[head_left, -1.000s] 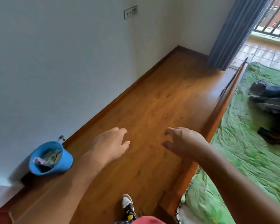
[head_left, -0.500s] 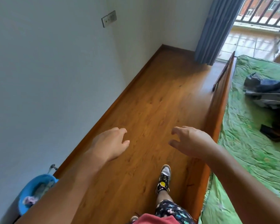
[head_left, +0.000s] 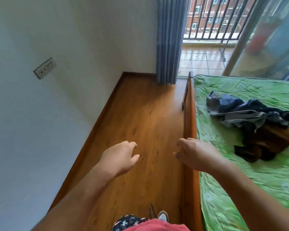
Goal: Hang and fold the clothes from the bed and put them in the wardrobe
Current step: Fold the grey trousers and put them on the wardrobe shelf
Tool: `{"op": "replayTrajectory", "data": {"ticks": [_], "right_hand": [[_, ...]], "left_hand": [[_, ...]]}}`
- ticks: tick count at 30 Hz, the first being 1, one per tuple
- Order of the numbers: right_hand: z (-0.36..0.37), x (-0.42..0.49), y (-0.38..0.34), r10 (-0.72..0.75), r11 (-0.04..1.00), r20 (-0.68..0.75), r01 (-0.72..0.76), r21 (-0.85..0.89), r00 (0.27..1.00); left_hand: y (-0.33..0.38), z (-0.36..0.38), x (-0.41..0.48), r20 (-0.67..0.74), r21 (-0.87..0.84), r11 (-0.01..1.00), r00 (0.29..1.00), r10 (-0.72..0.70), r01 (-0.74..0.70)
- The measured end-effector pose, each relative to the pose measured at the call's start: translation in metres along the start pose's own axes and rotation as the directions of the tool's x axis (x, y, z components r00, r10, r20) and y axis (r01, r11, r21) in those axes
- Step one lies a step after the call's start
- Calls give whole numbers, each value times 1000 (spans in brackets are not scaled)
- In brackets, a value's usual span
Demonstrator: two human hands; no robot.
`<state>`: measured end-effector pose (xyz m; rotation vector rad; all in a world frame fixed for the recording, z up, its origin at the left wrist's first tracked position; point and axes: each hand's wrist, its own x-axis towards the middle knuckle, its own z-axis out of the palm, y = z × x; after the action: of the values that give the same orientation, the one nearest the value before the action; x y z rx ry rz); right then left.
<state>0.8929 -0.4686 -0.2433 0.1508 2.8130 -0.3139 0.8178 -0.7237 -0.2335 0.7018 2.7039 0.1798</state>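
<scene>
The clothes [head_left: 250,124] lie in one rumpled heap on the bed, towards its right side and well clear of both hands. At the far end are a dark blue garment [head_left: 235,103] and a pale grey one [head_left: 237,118], both soft and creased. Nearer, a brown piece [head_left: 275,139] bulges in a rounded lump, with a black scrap [head_left: 244,151] trailing from its near edge. Under them a bright green sheet [head_left: 240,184], finely crinkled all over, covers the mattress. Along the sheet's left edge runs the bed's side rail [head_left: 189,117], a smooth board of orange-brown varnished wood.

The right hand [head_left: 198,154] hangs in the air above that rail, palm down, its fingers [head_left: 182,141] loosely curled and holding nothing. The left hand [head_left: 118,157] is held out beside it over the floor, also loose and gripping nothing. The two hands are apart.

The floor [head_left: 140,117] is glossy wood-grain board with a matching skirting strip where it meets the plain white wall [head_left: 40,122]. A rectangular socket plate [head_left: 45,68] is set in that wall. In the far corner a grey-blue curtain [head_left: 169,39] hangs in straight pleats. Past it are pale balcony tiles [head_left: 202,62], a railing of dark upright bars [head_left: 215,17] and a glass sliding door [head_left: 265,40].

At the bottom edge show a red top [head_left: 153,226], flower-print shorts [head_left: 128,220] and the toe of a shoe [head_left: 163,215].
</scene>
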Motion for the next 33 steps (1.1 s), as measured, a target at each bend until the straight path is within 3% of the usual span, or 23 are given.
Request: {"op": "replayTrajectory", "data": {"ticks": [4, 9, 16, 28, 33], "right_hand": [[-10, 12, 60, 214, 976, 24, -214, 43, 977], [-20, 27, 118, 435, 886, 81, -442, 139, 897], [-44, 105, 167, 665, 705, 126, -674, 219, 736], [-71, 162, 220, 858, 355, 253, -873, 334, 446], [-60, 170, 261, 870, 278, 293, -886, 372, 396]], "left_hand": [[44, -13, 82, 29, 40, 986, 987, 161, -162], [94, -20, 189, 93, 84, 927, 929, 357, -365], [145, -36, 350, 226, 124, 766, 770, 597, -631], [247, -58, 507, 451, 129, 434, 442, 775, -892], [300, -40, 538, 517, 147, 327, 355, 779, -933]]}}
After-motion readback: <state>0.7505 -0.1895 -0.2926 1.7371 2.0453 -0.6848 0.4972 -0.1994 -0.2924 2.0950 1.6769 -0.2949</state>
